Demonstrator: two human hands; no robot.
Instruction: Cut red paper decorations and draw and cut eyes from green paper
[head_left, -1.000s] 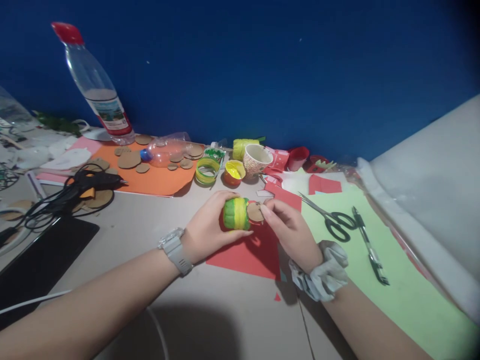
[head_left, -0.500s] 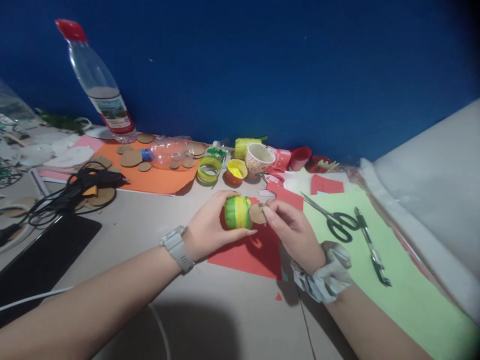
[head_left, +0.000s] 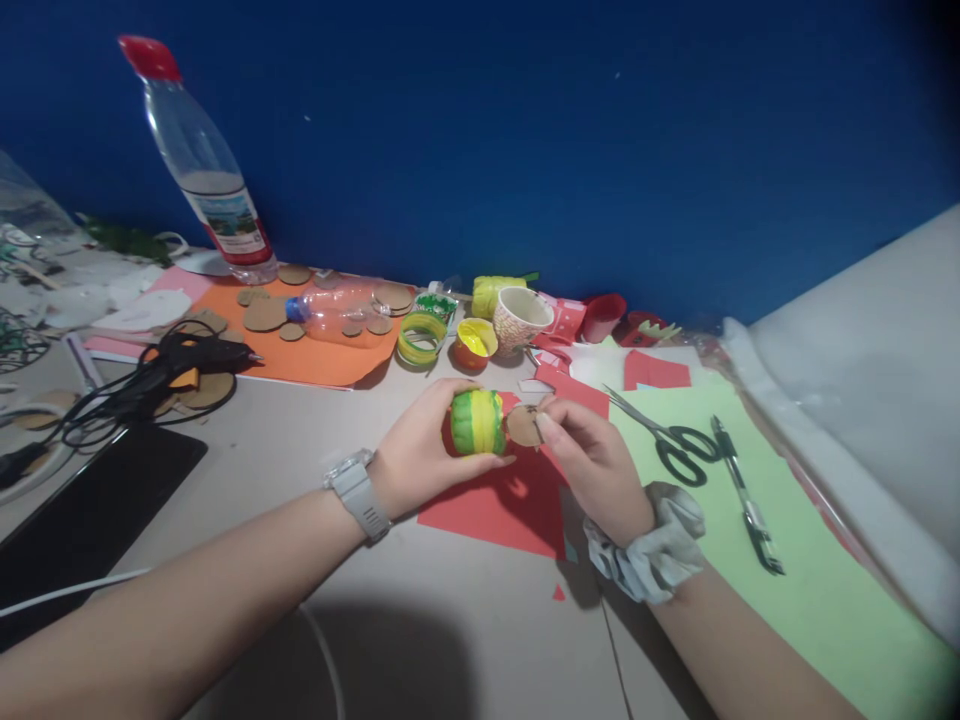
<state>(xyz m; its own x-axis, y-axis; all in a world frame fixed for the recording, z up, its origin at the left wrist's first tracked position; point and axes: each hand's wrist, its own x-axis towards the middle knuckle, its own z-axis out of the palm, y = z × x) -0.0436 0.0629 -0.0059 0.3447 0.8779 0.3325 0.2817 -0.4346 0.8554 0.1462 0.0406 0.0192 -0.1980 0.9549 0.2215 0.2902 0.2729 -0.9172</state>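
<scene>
My left hand (head_left: 424, 440), with a grey watch on its wrist, is closed round a small cup-like piece (head_left: 478, 422) painted in green and yellow. The piece is tipped on its side, its rim towards my right hand. Between thumb and fingers, my right hand (head_left: 592, 455) pinches a round cardboard disc (head_left: 523, 426). Only a narrow gap lies between the disc and the rim of the painted piece. Under both hands is a red paper sheet (head_left: 495, 515). The inside of the painted piece is hidden.
Black scissors (head_left: 679, 445) and a pen (head_left: 750, 500) lie on green paper at the right. Painted cups, including a white patterned cup (head_left: 521, 320), stand along the blue wall. A glue gun (head_left: 195, 355), a phone (head_left: 112, 485) and a tall bottle (head_left: 221, 200) are on the left.
My right hand has drawn the cardboard disc slightly to the right, away from the painted piece's rim. My left hand keeps its hold.
</scene>
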